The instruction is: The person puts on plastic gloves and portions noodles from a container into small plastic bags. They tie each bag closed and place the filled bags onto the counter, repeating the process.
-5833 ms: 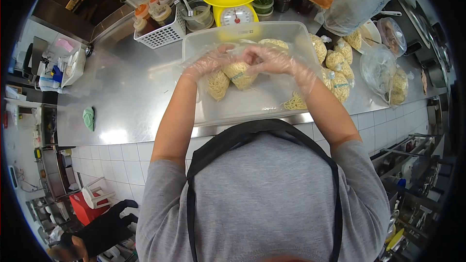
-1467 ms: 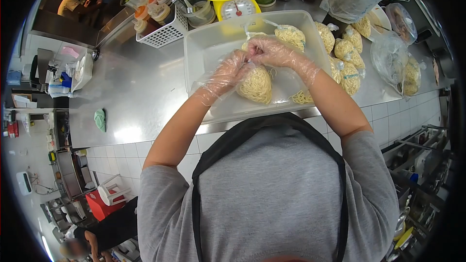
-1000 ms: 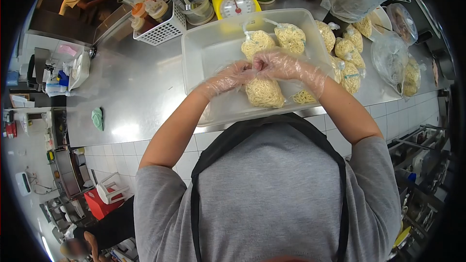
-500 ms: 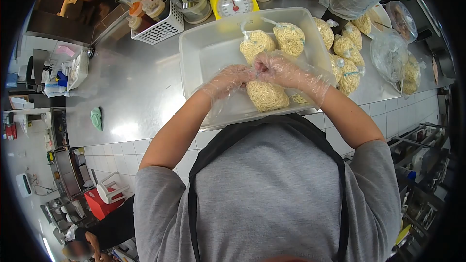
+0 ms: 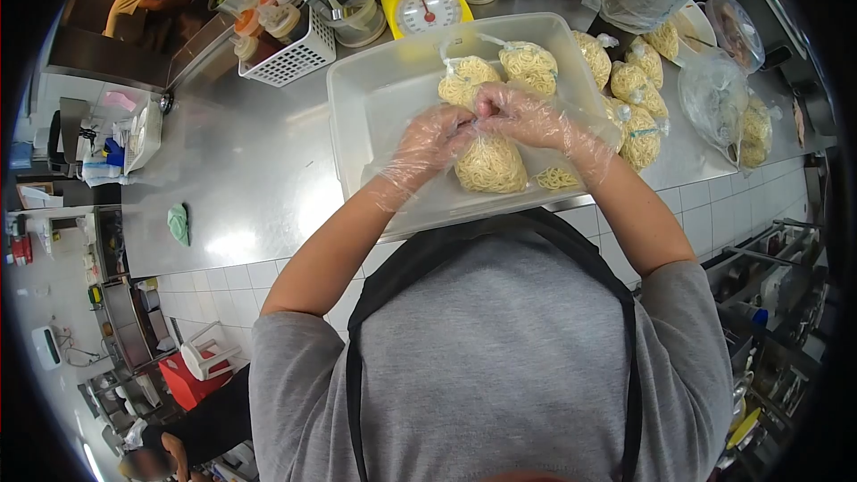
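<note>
At a steel counter point(image 5: 228, 156), you work in clear plastic gloves over a translucent tub point(image 5: 379, 98), both hands meeting above one bag of noodles point(image 5: 491, 167). Your left hand point(image 5: 435, 136) pinches the bag's gathered neck from the left; your right hand point(image 5: 527, 116), fingers curled, pinches it from the right, the exact hold of your fingertips partly hidden. The bag's full, rounded end points toward you, in the near half of the tub; whether it touches the tub's floor, you cannot tell from this angle. Just beyond your hands lie two tied bags point(image 5: 528, 69), side by side, and to the right of your bag is a small heap of loose noodles point(image 5: 557, 178). Past the tub's far wall stands a yellow scale point(image 5: 427, 11); outside its right wall, more bagged noodles point(image 5: 639, 143) cluster.
</note>
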{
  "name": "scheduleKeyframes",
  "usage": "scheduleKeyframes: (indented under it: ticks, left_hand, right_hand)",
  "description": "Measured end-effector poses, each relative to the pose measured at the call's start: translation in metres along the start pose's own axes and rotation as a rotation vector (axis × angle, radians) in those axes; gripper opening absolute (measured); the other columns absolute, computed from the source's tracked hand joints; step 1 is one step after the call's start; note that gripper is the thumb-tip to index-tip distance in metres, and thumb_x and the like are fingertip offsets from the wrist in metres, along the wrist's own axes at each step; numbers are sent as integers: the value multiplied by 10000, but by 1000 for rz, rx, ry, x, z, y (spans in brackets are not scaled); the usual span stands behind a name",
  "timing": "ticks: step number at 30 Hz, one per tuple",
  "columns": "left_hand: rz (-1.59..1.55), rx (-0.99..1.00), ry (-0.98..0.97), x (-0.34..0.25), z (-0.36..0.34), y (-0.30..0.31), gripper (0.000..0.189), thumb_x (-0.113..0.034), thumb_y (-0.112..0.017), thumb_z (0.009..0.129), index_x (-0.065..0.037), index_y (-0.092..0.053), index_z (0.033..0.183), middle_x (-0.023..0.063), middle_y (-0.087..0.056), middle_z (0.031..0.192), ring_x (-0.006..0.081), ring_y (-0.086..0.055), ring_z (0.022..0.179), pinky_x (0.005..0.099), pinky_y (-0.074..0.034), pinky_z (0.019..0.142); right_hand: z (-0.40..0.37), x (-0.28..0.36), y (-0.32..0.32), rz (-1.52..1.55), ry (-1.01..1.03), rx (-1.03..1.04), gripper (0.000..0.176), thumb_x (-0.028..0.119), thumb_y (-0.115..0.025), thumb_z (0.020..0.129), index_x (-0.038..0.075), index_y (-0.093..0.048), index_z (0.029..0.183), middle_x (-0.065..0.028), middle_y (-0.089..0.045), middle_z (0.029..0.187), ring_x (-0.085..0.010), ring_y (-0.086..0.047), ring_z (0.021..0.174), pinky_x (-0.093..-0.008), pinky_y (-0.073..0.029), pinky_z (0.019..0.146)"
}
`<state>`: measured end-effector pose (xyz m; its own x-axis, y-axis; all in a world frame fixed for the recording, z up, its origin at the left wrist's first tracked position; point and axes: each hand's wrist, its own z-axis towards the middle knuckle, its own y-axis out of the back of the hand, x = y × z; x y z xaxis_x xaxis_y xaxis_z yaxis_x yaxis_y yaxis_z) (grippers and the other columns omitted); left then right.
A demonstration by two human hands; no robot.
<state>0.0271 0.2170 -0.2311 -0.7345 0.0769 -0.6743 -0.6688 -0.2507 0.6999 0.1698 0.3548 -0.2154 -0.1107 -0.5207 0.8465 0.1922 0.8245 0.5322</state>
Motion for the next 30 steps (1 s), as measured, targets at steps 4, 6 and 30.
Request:
scheduleKeyframes:
  ticks: [4, 6, 30]
  left_hand:
    - [57, -24, -32, -7, -5, -1, 189, -160, -623, 777, -42, -570, 914, 146, -579, 851, 318, -551, 809, 397, -437, 717]
    - [118, -26, -39, -9, -6, 0, 185, -145, -630, 778, -30, -565, 907, 135, -575, 848, 296, -553, 808, 381, -440, 710]
    - [-730, 170, 520, 5, -1, 3, 161, -173, -539, 880, -18, -563, 918, 28, -552, 774, 94, -515, 656, 242, -455, 644]
  right_hand:
    - [0, -4, -4, 31, 58, 0, 139, 94, -594, 782, 48, -470, 828, -40, -492, 743, -136, -464, 710, -293, -403, 665]
    - [0, -1, -11, 44, 53, -43, 153, 47, -601, 754, 51, -468, 830, -53, -500, 742, -175, -482, 699, -304, -408, 662]
    - [3, 21, -33, -248, 226, -276, 208, -1, -579, 696, 62, -464, 858, -117, -519, 772, -322, -532, 738, -390, -432, 656]
